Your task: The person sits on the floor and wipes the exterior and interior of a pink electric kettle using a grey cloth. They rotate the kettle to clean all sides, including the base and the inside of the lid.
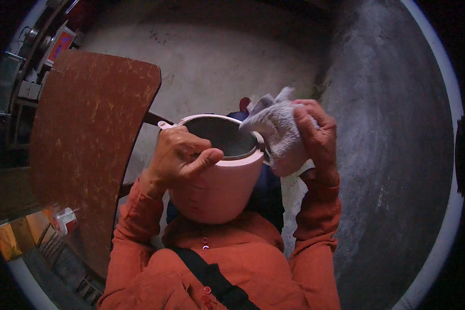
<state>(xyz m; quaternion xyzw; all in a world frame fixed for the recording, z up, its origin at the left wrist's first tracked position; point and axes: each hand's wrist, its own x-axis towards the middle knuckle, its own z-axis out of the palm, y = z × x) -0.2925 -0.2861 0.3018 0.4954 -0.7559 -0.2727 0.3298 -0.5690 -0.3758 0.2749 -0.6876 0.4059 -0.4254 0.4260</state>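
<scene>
A pink, round pot, which looks like a rice cooker body without its lid, rests tilted in my lap. Its dark grey inside shows through the open top. My left hand is closed on the rim at the left, beside a small pink lug, with the thumb pointing across the opening. In my right hand is a bunched, pale grey-white cloth. The cloth hangs at the right of the rim, over a handle or hinge part that it partly hides. Whether the cloth touches the rim I cannot tell.
A worn brown wooden table stands close on my left. On its near end is a white and red tub. Shelves with boxes line the far left. Bare concrete floor lies ahead, and a grey wall rises on the right.
</scene>
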